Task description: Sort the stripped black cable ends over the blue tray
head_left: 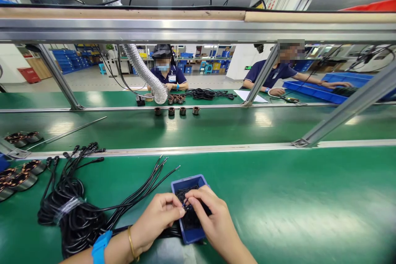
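Over a small blue bin [185, 237] filled with small thin black pieces [193, 219], perhaps tubing, my two hands meet fingertip to fingertip. My left hand [162, 214] is closed in a pinch on a thin cable end, where a bluish wire shows at the fingertips. Thumb and forefinger of my right hand [213, 212] pinch a small black piece against that wire end. To the left lies a tied bundle of black cables [77, 218]; its stripped ends reach toward the bin. Some cables pass beneath my left hand.
Copper-wound stators [23, 177] stand at the left edge. A metal frame rail [198, 148] crosses behind the bin, and a thin rod [68, 132] lies beyond it. More stators [182, 111] sit on the middle belt. Two co-workers sit opposite, near a flexible duct [145, 72] and blue trays [324, 90].
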{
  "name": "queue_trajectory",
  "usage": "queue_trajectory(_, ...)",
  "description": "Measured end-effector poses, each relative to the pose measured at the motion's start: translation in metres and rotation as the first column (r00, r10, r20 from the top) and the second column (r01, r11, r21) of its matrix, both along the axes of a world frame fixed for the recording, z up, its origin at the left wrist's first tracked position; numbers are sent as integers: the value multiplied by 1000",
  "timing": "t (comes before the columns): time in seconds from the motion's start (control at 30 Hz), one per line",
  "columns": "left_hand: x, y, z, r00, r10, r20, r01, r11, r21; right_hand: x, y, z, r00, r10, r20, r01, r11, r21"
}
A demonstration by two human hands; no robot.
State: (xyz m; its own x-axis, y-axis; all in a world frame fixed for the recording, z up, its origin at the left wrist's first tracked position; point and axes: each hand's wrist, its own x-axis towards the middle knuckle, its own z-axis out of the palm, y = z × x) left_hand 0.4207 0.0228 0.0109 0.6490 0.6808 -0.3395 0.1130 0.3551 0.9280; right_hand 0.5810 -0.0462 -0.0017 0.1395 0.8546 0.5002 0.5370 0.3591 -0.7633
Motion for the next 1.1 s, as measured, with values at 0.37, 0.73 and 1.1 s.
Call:
queue_trajectory(0.37, 1, 0, 0, 1000, -2, -17, 3, 1000, 10, -1, 4, 3, 993, 19, 118, -33, 993, 117)
queue_trajectory(0.73, 0, -1, -2, 999, -3, 32, -2, 989, 151, 11, 1, 8, 942, 137, 305, -120, 990, -73)
queue_trajectory(1.1, -7, -2, 6, 996, 43, 84, -54, 990, 128, 4, 2, 4, 988, 109, 110, -95, 987, -130)
